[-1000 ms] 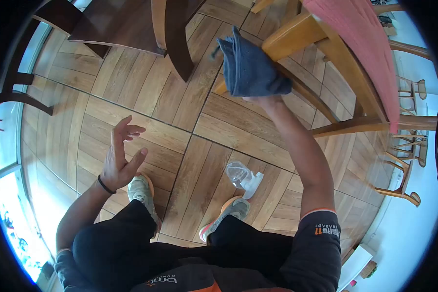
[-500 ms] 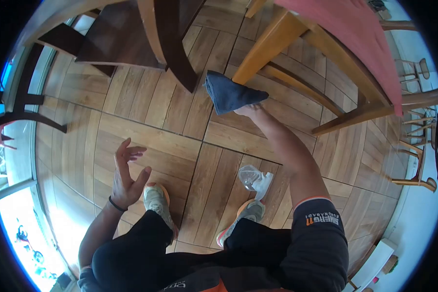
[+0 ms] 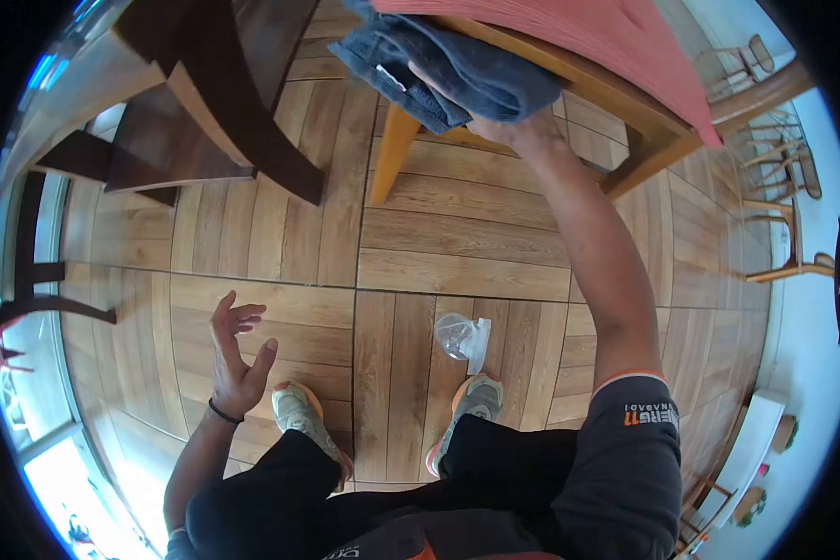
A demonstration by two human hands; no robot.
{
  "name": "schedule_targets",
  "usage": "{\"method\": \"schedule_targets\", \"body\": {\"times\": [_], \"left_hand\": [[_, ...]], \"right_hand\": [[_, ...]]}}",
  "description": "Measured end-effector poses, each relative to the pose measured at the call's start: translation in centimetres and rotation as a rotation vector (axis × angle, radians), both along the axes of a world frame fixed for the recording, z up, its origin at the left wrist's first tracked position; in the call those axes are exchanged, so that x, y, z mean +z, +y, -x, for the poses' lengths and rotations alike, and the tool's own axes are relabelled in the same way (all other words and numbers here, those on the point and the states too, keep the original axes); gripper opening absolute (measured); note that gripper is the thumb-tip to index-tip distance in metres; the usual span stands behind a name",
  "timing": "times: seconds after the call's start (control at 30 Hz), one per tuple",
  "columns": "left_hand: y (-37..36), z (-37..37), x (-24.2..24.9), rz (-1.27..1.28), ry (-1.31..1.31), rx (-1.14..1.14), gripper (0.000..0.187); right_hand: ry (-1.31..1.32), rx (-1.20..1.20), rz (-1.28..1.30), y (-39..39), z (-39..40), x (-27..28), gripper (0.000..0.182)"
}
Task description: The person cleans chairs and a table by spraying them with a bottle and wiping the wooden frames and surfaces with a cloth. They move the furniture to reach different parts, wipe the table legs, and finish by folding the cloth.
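- The right hand's fingers, partly tucked among folds, grasp a blue-grey cloth (image 3: 467, 70); the right hand (image 3: 509, 131) reaches forward at a bent wrist.
- The left hand's fingers are released and loosely curled, thumb apart; the left hand (image 3: 238, 373) hangs above the floor (image 3: 457, 252), holding nothing.
- The cloth is bunched, a small white tag (image 3: 391, 78) showing, at the near edge of a light wooden chair (image 3: 639, 107), above its leg.
- A pink cover (image 3: 579, 33) lies over that chair, down to its edge.
- A clear plastic container (image 3: 455, 334) with a white part lies on the floor just ahead of the right shoe (image 3: 477, 401), near the corner where two dark seams cross.
- Dark wooden furniture (image 3: 261, 140) stands to the left, well apart from the container.
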State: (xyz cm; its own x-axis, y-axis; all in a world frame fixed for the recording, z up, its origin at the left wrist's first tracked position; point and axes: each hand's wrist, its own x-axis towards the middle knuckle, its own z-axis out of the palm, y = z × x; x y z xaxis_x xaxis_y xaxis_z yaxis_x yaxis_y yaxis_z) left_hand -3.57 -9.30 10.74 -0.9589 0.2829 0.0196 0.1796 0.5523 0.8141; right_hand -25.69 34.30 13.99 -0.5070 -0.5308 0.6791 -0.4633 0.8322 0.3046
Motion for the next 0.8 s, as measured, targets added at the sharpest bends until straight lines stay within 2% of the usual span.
{"method": "schedule_targets", "body": {"times": [0.13,0.23,0.43,0.53,0.63,0.73,0.8], "left_hand": [[0.1,0.2,-0.3,-0.004,0.006,-0.009,0.078],[0.0,0.3,-0.6,-0.003,-0.004,-0.024,0.077],[0.3,0.7,-0.9,0.003,-0.021,-0.04,0.077],[0.4,1.1,-1.2,0.003,-0.004,-0.062,0.077],[0.3,1.3,-1.3,0.008,0.008,-0.075,0.077],[0.3,1.4,-1.4,0.024,-0.002,-0.072,0.076],[0.3,1.4,-1.5,0.03,-0.005,-0.073,0.076]], "right_hand": [[-0.063,-0.17,-0.009,4.7,-2.5,0.2,0.049],[-0.052,-0.196,-0.009,9.7,-4.2,-0.2,0.047],[-0.218,-0.286,0.059,18.0,-10.7,0.9,0.045],[0.002,-0.244,-0.139,18.8,-12.6,0.8,0.052],[-0.046,-0.207,-0.111,16.5,-14.8,-0.8,0.064],[-0.238,-0.362,-0.103,17.6,-15.4,-6.8,0.075],[-0.431,-0.604,-0.086,16.4,-14.7,-9.0,0.076]]}}
